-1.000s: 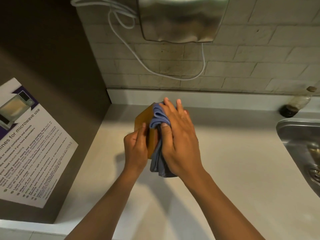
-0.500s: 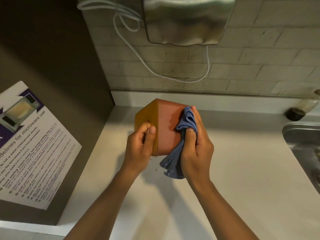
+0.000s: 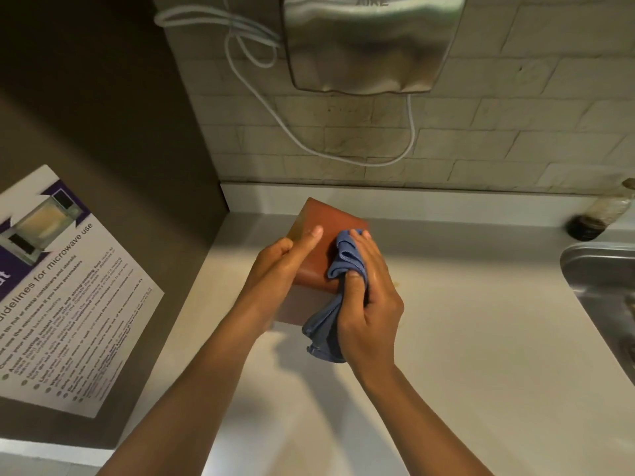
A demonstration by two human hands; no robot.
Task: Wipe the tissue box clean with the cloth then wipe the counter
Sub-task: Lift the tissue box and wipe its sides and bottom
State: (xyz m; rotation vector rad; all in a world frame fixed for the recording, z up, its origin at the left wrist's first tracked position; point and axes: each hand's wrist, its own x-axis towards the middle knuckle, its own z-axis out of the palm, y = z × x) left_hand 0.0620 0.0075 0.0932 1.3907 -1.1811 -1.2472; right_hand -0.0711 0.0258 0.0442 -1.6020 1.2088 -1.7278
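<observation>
An orange-brown cube-shaped tissue box (image 3: 330,225) sits tilted near the back of the pale counter (image 3: 464,338), close to the wall. My left hand (image 3: 281,266) grips its left side, thumb laid across the top face. My right hand (image 3: 371,297) grips a bunched blue cloth (image 3: 338,293) and presses it against the box's right side. The cloth's loose end hangs down toward the counter. The box's near and right faces are hidden by my hands and the cloth.
A steel hand dryer (image 3: 371,42) with a white cable (image 3: 275,108) hangs on the tiled wall above. A steel sink (image 3: 604,286) lies at the right, with a grimy bottle (image 3: 604,211) behind it. A dark side panel carries a microwave notice (image 3: 58,293) at the left.
My right hand slid the cloth from the box's left edge across to its right side, baring the top face. The box turned, and my left thumb now lies across its top.
</observation>
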